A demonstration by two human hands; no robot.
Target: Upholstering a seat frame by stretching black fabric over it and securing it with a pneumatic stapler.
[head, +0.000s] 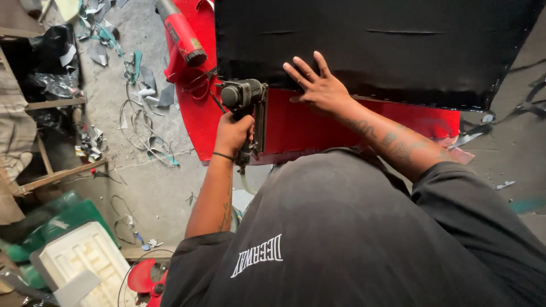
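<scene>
1. We see scraps of cloth and loose wire [136,122] strewn over the grey floor [165,187] at 9 o'clock from the hands.
2. A red heat gun [181,31] lies at 11 o'clock, resting on the red panel [310,125], its dark nozzle pointing toward 5 o'clock, near the stapler.
3. A white foam tray [85,258] and green bags sit at 8 o'clock, well apart from the work; wooden frames [57,170] stand along the left edge.
4. Our own black shirt [352,233] fills the lower middle and hides the near edge of the red panel.
5. The black staple gun [245,105] is at the left end of the black sheet's lower edge, over the red panel. Its long axis runs roughly 12 to 6 o'clock, head toward 12, handle toward 6.
6. Our left hand [233,133] is wrapped tight around the stapler's handle, fingers curled together.
7. Our right hand [318,85] lies flat on the black sheet [375,45] near its lower edge, fingers spread and pointing toward 11 o'clock, just beside the stapler at 3 o'clock.
</scene>
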